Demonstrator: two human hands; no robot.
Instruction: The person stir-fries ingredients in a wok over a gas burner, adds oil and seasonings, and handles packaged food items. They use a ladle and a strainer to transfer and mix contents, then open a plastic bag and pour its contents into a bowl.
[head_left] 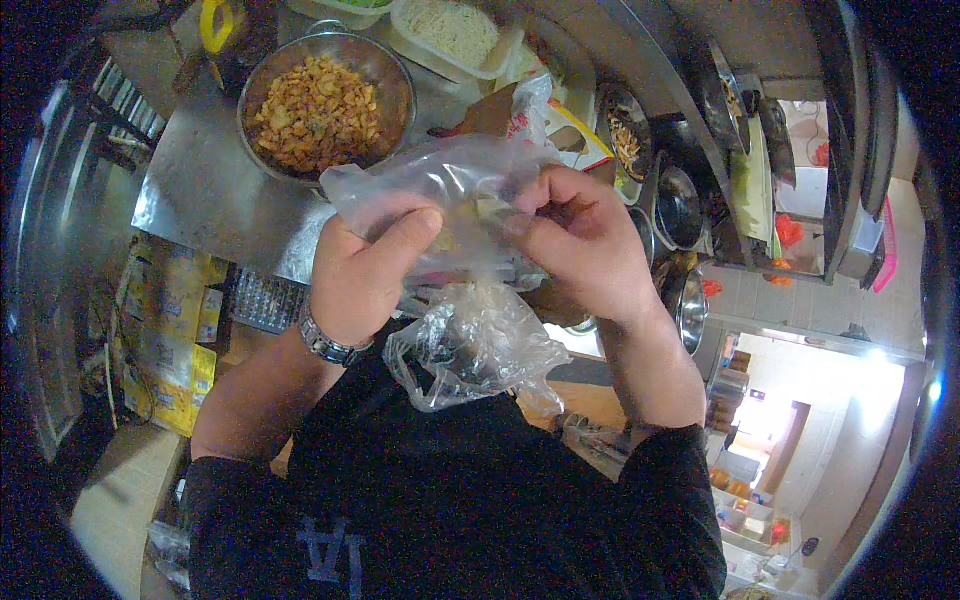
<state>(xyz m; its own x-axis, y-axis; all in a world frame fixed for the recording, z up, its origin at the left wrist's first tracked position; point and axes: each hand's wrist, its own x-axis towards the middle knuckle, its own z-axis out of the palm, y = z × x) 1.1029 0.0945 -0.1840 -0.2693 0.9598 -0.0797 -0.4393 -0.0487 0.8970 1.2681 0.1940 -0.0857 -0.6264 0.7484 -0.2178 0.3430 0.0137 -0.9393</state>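
Note:
Both my hands hold a clear plastic bag [430,175] stretched between them in front of my chest. My left hand [350,275], with a metal-banded watch on the wrist, has its thumb pressed on the bag's left side; its other fingers are behind the plastic. On the other side, my right hand [590,240] pinches the film between thumb and curled fingers. Something small and yellowish shows through the bag near the thumbs, too blurred to name. Just below hangs crumpled clear plastic [475,350]; whether it belongs to the same bag I cannot tell.
A metal bowl [408,110] of browned, diced food stands on the steel table [200,190]. Behind it are white tubs [500,65], one with pale shredded food. Pans [680,205] and a dish of pale strips [625,140] sit at right. Yellow boxes [175,330] are stacked lower left.

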